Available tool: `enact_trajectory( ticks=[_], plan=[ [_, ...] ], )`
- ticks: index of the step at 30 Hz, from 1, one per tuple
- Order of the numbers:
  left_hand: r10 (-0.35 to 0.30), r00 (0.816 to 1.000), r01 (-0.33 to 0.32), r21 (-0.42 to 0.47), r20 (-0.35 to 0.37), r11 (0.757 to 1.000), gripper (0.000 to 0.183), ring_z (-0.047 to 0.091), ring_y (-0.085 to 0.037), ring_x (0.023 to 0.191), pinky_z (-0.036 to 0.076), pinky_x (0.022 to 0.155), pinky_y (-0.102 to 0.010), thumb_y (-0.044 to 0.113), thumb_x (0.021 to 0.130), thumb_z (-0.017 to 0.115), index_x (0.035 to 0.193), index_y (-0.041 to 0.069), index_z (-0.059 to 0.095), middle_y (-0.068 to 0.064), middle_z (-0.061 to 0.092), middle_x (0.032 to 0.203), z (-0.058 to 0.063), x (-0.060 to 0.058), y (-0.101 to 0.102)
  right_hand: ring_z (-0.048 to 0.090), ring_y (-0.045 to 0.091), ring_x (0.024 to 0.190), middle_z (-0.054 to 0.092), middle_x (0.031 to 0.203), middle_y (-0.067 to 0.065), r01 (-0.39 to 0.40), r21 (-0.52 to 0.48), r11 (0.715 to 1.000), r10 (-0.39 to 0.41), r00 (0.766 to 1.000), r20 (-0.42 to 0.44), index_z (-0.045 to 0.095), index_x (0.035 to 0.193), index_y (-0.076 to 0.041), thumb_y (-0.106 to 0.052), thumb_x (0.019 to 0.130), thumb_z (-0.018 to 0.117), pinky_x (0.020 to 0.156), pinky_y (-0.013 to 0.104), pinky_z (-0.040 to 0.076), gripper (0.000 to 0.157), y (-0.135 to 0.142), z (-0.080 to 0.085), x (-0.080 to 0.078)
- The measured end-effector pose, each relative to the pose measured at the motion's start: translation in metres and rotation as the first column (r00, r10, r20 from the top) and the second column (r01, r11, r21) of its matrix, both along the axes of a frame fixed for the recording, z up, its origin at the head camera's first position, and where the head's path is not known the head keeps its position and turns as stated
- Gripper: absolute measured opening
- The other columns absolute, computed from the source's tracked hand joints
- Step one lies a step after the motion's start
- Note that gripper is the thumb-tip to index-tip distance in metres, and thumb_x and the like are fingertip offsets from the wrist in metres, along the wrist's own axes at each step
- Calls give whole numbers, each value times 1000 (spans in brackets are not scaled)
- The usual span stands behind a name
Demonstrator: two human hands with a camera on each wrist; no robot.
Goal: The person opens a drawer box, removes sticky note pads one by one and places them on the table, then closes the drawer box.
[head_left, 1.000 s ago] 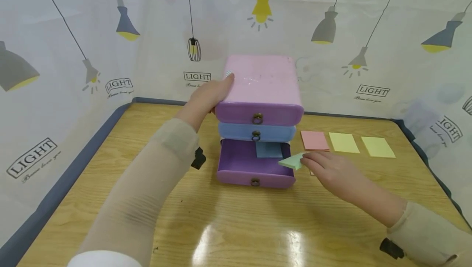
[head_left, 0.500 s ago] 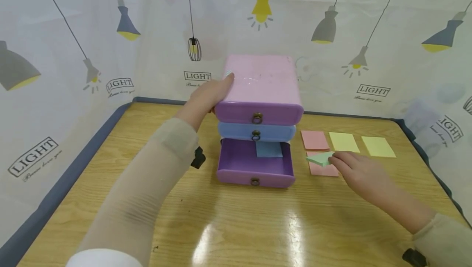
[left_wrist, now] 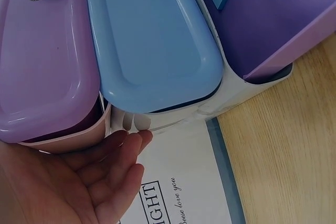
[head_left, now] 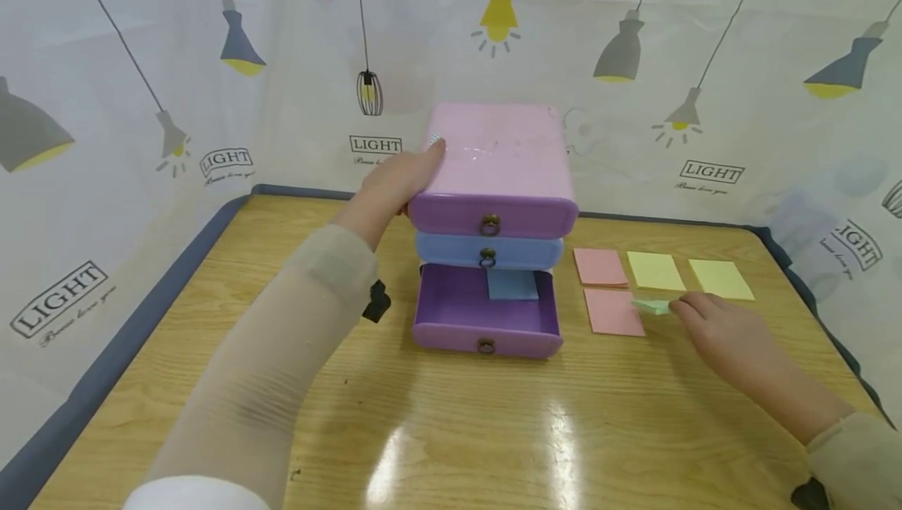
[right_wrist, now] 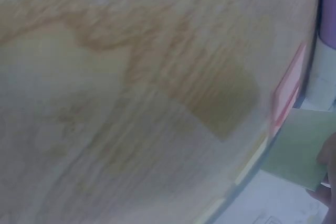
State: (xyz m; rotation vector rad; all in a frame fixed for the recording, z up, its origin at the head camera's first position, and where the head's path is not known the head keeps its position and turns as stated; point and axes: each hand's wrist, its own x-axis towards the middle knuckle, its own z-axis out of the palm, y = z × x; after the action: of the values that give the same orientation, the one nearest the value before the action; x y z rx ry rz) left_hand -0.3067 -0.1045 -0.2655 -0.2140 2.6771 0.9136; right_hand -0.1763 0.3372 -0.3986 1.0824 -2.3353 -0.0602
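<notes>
A small chest of drawers [head_left: 500,150] with a pink top stands on the table. Its bottom purple drawer [head_left: 451,302] is pulled out, with a blue sticky note pad [head_left: 513,285] lying inside. My left hand [head_left: 396,182] rests on the chest's upper left edge, thumb on top; in the left wrist view its fingers [left_wrist: 126,156] lie along the side, slightly bent. My right hand [head_left: 729,338] pinches a light green sticky note pad [head_left: 650,306] by its edge, tilted above the table, right of the drawer. The right wrist view shows this green pad [right_wrist: 302,148] nearly face-on.
Two pink sticky note pads [head_left: 600,268] lie just right of the chest. Two yellow pads [head_left: 655,271] lie beyond them, the rightmost behind my right hand. The blue middle drawer [head_left: 451,250] is closed. A lamp-printed cloth [head_left: 296,103] surrounds the table [head_left: 451,432].
My right hand has carried the green pad rightward, from over the open drawer to beside the front pink pad, which has come into view. My left hand stays in place.
</notes>
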Motion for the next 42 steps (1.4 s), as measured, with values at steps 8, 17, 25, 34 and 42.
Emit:
enact_trajectory(
  ticks=[8,17,25,34,42],
  plan=[
    [6,1000,-6,11,1,1000,92,64,-28,80,47,67,-37,79,89,15,126,6,57,-11,68,85,0,1,0,65,38,83,66,96,20,218,136,966,-240,956,169,61,106,5,10,66,79,64,49,54,44,19,-8,1],
    [7,1000,-7,-7,5,1000,93,62,-26,76,48,67,-37,80,88,14,124,6,58,-11,68,84,0,0,0,62,41,104,63,119,23,210,358,910,-351,849,395,65,121,-2,6,83,70,81,52,52,39,20,-11,-5],
    [11,1000,-11,-15,4,1000,94,61,-25,73,47,65,-36,80,88,13,125,7,58,-11,68,84,-2,-2,1,63,39,101,64,114,22,156,364,918,-296,881,369,68,115,-2,9,78,74,78,49,53,39,17,-17,-12],
    [3,1000,-3,-10,-6,1000,93,61,-25,72,47,65,-36,80,88,12,125,7,58,-11,68,83,-3,-2,1,64,39,99,64,114,20,108,340,934,-246,884,397,70,116,-4,7,78,74,77,49,54,39,26,-20,-20],
    [7,1000,-7,-19,-2,1000,93,60,-25,72,46,65,-36,79,89,12,124,7,58,-10,68,83,-3,-3,1,66,33,89,66,103,16,45,265,963,-141,924,355,72,105,-5,-3,74,82,69,44,55,32,23,-14,-23]
  ],
)
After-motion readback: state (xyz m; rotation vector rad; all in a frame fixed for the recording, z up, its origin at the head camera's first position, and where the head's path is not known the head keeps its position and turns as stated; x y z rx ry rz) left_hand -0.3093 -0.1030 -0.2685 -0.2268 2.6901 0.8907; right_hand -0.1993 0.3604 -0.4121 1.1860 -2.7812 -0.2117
